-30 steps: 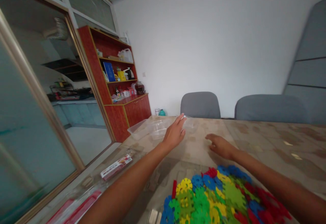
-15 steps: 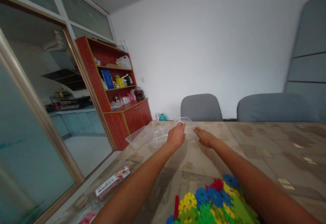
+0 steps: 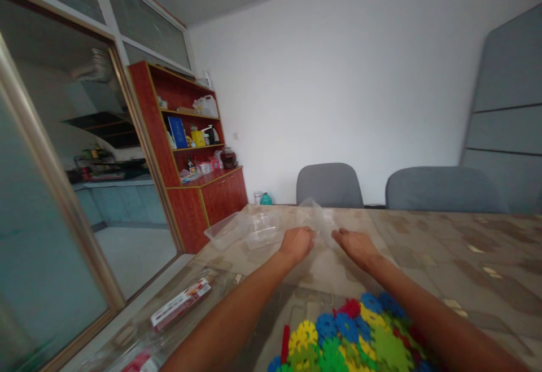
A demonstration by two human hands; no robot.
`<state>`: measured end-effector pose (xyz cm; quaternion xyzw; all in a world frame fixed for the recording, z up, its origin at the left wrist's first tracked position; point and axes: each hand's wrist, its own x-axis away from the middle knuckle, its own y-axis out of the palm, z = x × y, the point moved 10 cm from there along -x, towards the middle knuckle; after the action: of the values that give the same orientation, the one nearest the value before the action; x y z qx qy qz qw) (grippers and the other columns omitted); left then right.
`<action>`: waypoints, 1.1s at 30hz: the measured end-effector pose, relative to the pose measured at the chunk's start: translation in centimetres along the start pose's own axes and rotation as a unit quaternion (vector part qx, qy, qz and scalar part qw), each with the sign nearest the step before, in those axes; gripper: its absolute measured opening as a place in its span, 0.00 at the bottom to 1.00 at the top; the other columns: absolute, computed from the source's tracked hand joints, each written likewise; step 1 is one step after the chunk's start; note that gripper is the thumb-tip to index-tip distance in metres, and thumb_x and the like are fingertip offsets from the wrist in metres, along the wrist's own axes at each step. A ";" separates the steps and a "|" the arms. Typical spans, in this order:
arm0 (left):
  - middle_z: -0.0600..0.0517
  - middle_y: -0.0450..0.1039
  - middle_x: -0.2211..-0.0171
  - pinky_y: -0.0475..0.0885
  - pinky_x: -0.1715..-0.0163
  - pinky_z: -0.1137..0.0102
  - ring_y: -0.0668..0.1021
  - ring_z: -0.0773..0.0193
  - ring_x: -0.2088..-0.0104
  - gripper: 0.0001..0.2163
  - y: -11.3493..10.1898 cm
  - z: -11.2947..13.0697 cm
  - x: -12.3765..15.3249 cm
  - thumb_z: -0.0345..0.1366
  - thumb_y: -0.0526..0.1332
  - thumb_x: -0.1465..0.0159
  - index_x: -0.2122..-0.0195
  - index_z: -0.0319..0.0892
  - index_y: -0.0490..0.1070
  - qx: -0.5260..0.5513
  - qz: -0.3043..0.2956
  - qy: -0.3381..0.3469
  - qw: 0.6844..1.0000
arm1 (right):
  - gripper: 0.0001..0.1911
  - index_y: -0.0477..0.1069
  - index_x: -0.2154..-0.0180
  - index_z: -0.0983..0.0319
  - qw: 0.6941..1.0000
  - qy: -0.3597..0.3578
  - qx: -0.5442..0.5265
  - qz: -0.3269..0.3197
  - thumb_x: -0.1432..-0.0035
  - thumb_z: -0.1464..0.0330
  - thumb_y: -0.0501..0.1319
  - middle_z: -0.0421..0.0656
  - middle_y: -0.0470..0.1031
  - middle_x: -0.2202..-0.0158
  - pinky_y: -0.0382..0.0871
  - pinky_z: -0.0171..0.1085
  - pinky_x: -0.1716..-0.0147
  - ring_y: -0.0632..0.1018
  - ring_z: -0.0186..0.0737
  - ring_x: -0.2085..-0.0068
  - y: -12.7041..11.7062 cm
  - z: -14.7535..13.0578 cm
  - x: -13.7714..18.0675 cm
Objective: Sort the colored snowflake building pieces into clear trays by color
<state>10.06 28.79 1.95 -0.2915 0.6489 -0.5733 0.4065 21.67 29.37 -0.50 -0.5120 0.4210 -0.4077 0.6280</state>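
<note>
Both my arms reach forward across a patterned table [image 3: 444, 259]. My left hand [image 3: 297, 244] and my right hand [image 3: 357, 245] are each closed on a clear plastic bag [image 3: 319, 220], which rises crumpled between them. Just left of the bag lies a clear plastic container [image 3: 249, 228] near the table's far left corner. A pile of several colourful interlocking plastic pieces [image 3: 351, 338] lies close to me, under my right forearm.
A flat red and white box [image 3: 180, 303] lies on the table's left edge. Two grey chairs [image 3: 330, 186] stand behind the table. A red shelf cabinet [image 3: 190, 152] with bottles stands left, beside a sliding glass door [image 3: 51, 202].
Both hands have moved together onto the clear bag, closed on it and lifted it off the table. The camera has tilted slightly.
</note>
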 end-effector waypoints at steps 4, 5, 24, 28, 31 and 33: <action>0.46 0.72 0.52 0.75 0.56 0.58 0.77 0.57 0.56 0.12 0.2 1.3 -0.1 0.39 0.60 0.31 0.50 0.39 0.70 -0.011 -0.012 -0.008 1.000 | 0.13 0.70 0.51 0.63 1.000 0.015 0.006 0.007 0.33 0.63 0.60 0.44 0.76 0.56 0.76 0.43 0.61 0.79 0.39 0.61 -0.1 2.0 2.8; 0.46 0.72 0.52 0.75 0.56 0.58 0.77 0.57 0.55 0.12 0.1 1.6 -0.1 0.39 0.60 0.31 0.50 0.39 0.70 -0.013 -0.012 -0.008 1.000 | 0.12 0.71 0.52 0.63 1.000 0.020 0.005 0.010 0.33 0.63 0.59 0.43 0.76 0.57 0.76 0.42 0.62 0.79 0.39 0.62 -0.1 2.8 3.5; 0.48 0.79 0.61 0.74 0.58 0.66 0.79 0.57 0.59 0.09 0.3 15.2 -2.2 0.40 0.61 0.34 0.57 0.42 0.76 0.102 0.020 0.080 0.991 | 0.25 0.75 0.61 0.62 0.978 0.107 -0.137 0.115 0.31 0.60 0.41 0.51 0.79 0.59 0.69 0.36 0.54 0.79 0.44 0.56 0.6 14.4 9.4; 0.53 0.78 0.54 0.70 0.50 0.68 0.77 0.61 0.52 0.10 -0.8 13.5 -2.8 0.34 0.57 0.32 0.53 0.49 0.76 0.153 0.064 0.076 0.983 | 0.28 0.76 0.56 0.64 0.964 0.200 -0.135 0.112 0.31 0.57 0.41 0.56 0.78 0.53 0.70 0.44 0.55 0.79 0.52 0.53 0.0 16.1 9.8; 0.47 0.70 0.44 0.64 0.42 0.61 0.70 0.57 0.43 0.14 -0.8 8.8 -3.3 0.29 0.56 0.32 0.46 0.44 0.71 0.161 0.103 -0.004 0.982 | 0.30 0.76 0.55 0.61 0.957 0.246 -0.124 0.087 0.32 0.51 0.43 0.55 0.77 0.52 0.72 0.49 0.57 0.79 0.56 0.54 -0.4 15.7 9.5; 0.44 0.65 0.41 0.64 0.43 0.52 0.68 0.51 0.42 0.15 0.0 6.0 -3.6 0.33 0.59 0.32 0.44 0.41 0.68 0.160 0.109 -0.055 0.980 | 0.26 0.75 0.55 0.61 0.957 0.260 -0.114 0.057 0.32 0.51 0.48 0.52 0.77 0.52 0.73 0.49 0.57 0.79 0.52 0.55 -0.4 14.7 8.7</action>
<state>17.02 28.82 2.54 -0.1810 0.5537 -0.6048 0.5430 38.30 25.57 0.69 -0.4315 0.6416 -0.4401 0.4565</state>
